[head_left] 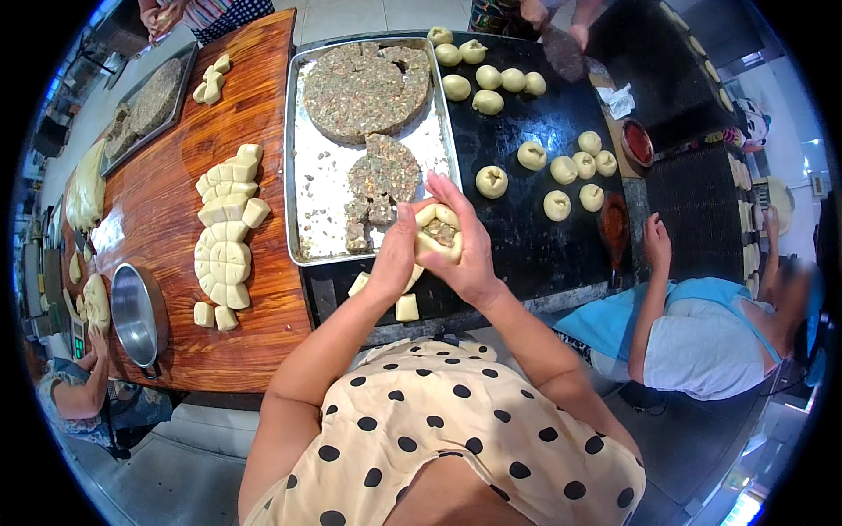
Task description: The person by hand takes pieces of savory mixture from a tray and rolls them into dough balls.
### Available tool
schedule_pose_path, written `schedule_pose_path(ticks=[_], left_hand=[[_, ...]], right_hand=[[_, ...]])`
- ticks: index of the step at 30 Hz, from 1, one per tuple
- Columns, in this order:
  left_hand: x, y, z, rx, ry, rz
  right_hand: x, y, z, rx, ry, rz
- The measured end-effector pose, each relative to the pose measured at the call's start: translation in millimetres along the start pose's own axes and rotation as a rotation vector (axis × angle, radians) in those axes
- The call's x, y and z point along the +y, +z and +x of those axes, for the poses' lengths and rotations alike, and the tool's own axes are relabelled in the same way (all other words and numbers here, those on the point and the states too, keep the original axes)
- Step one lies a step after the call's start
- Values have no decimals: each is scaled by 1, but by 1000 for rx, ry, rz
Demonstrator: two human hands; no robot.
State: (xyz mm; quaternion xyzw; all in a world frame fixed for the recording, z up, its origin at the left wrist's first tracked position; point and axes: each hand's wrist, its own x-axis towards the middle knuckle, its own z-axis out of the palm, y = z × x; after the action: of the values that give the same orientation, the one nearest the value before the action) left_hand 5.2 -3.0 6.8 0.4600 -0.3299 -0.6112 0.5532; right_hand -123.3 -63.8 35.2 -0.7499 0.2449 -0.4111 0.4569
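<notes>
Between my two cupped hands sits a filled dough bun (427, 216), its pale rim gathered up around a brownish speckled filling that still shows in the middle. My left hand (397, 250) presses its side, and my right hand (470, 254) wraps the other side with fingers stretched upward. Just beyond them lies a metal tray (320, 237) with a large round slab of minced filling (368, 92) and a smaller, broken mound (384, 171). Below my hands are a few dough pieces, one a small cut block (406, 308).
Shaped buns (531, 156) stand in groups on the black table (517, 250) at right. Cut dough pieces (224, 263) cover part of the wooden table (263, 351), near a metal bowl (140, 316). A person in a blue apron (702, 329) works at right; others stand around the tables.
</notes>
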Motion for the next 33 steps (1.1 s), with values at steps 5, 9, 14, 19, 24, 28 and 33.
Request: schedule_pose_path(ticks=[5,9,14,19,24,28,33], left_hand=[[38,10,5,7,-106,-267],[19,3,11,27,-8,-702],[2,-8,15,83,-232,-811],[24,-1,22,-155,-203,-808],[-2,-1,14,46,-131,-1054],[20,4,18,-113,-160,-1006],[15,11,12,-31,-102,-1018]], right_hand=[[8,-3,5,-25,-225,-186],[0,16,6,193,-95,-69],[-5,5,20,-211,-177,-132],[9,4,19,-129,-293,-150],[-12,20,22,-90,-213,-207],[2,3,31,-243,-372,-251],[14,17,13,-20,-276,-211]])
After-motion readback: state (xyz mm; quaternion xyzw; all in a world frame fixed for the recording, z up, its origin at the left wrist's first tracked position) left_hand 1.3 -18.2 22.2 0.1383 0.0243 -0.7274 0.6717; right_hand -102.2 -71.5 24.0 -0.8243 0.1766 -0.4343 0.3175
